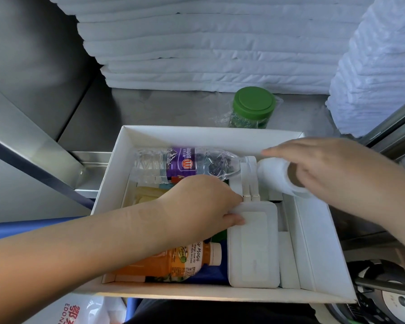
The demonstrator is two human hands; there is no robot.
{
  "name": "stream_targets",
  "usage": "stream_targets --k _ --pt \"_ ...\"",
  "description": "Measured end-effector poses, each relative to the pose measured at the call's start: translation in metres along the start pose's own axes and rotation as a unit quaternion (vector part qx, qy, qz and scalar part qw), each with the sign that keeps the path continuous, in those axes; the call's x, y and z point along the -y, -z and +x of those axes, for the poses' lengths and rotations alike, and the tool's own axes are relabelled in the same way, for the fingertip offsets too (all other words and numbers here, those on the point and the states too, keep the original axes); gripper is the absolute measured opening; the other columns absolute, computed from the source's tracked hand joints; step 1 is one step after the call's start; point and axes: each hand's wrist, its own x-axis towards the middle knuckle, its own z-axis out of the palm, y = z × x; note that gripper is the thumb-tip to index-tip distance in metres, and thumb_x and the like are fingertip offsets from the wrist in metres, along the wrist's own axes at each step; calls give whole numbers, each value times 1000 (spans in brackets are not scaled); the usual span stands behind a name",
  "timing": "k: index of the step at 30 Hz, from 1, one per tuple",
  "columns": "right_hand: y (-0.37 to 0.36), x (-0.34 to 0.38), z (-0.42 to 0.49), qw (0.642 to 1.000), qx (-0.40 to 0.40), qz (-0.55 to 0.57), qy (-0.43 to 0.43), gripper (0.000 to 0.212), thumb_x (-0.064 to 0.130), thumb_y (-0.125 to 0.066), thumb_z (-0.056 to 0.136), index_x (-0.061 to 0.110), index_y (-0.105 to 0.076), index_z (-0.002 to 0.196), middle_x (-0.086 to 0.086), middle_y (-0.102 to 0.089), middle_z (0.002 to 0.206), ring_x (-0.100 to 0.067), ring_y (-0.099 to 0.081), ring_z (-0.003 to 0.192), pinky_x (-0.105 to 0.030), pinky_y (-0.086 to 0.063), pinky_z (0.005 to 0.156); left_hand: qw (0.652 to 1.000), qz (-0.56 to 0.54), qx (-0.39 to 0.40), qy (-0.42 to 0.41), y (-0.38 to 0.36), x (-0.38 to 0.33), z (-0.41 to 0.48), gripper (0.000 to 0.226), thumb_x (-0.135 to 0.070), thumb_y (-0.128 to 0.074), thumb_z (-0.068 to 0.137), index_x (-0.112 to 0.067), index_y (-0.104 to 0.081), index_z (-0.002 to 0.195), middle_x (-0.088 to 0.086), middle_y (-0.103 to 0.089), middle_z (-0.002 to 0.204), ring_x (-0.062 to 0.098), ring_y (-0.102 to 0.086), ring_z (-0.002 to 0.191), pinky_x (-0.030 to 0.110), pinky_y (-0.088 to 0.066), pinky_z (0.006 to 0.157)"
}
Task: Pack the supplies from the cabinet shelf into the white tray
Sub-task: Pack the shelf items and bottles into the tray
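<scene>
Looking down at the metal shelf (150, 108), the biggest thing is the stack of folded white linens (208, 43) at the back, with a pile of white towels (379, 66) on the right. In front sits the white tray (318, 242), already pretty full. A clear water bottle (173, 163) lies on its side along the far wall. The left hand (197, 202) has its fingers and thumb clamped on the top edge of a flat white case (254, 249) lying in the tray, just beside an orange juice bottle (173, 263). The right hand (325, 169) holds a small white container (274, 171) tilted over the tray's far right corner, fingers wrapped over it. A green-lidded jar (254, 104) stands on the shelf behind the tray.
</scene>
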Motion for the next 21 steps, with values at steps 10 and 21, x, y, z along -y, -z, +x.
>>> stream_targets --k 10,21 --pt "12 8 -5 999 -28 -4 -32 38 18 -44 83 29 -70 109 10 -70 107 -13 -67 94 -22 -44 77 997 76 11 -14 -20 -1 11 64 -62 -31 89 -14 -47 129 -3 -59 105 14 -48 92 30 -44 82" --pt "3 4 -21 989 -119 -82 35 46 -12 -72 65 17 -75 100 3 -71 104 -20 -71 87 -29 -48 74 987 148 58 -18 -10 -2 18 64 -64 -26 89 -17 -53 123 -1 -57 107 16 -49 95 35 -45 85"
